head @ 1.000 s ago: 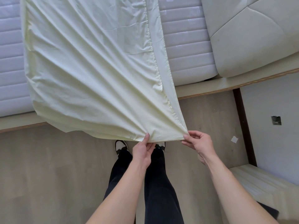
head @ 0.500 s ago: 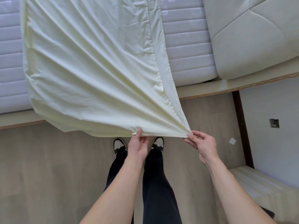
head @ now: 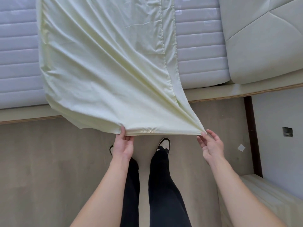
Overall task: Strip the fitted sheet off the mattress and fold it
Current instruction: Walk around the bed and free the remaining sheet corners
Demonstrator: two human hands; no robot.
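The fitted sheet (head: 105, 66) is pale yellow-green. Most of it lies on the mattress (head: 200, 51), far past the hands, and its near end hangs out over the floor (head: 41, 161). It looks folded at least once already, because thin layers show along the near edge, so my guess is that the folding has begun.

The left hand (head: 123, 147) pinches the near edge of the sheet with the thumb on top and the fingers under it. The right hand (head: 211, 145) pinches the corner of the sheet with its thumb and first finger, and its other fingers stick out loose. The edge is pulled tight between the two hands. Strong creases run from the right hand up across the cloth.

Here is what could go wrong. The right hand holds only a small bit of corner. If it pulls harder, the corner could slip out and that end would drop to the floor. The layers at the edge could also slide apart if one hand lets go, and then the fold would be crooked. To the left of the left hand the sheet sags low with no hand on it. It could slide off the bed frame (head: 246, 91) and get dirty. If the person pulls too fast, the far part on the mattress could bunch up.

A white cushion (head: 262, 46) lies beyond the right hand. The shoes (head: 164, 143) stand just under the held edge, so loose cloth could be stepped on.
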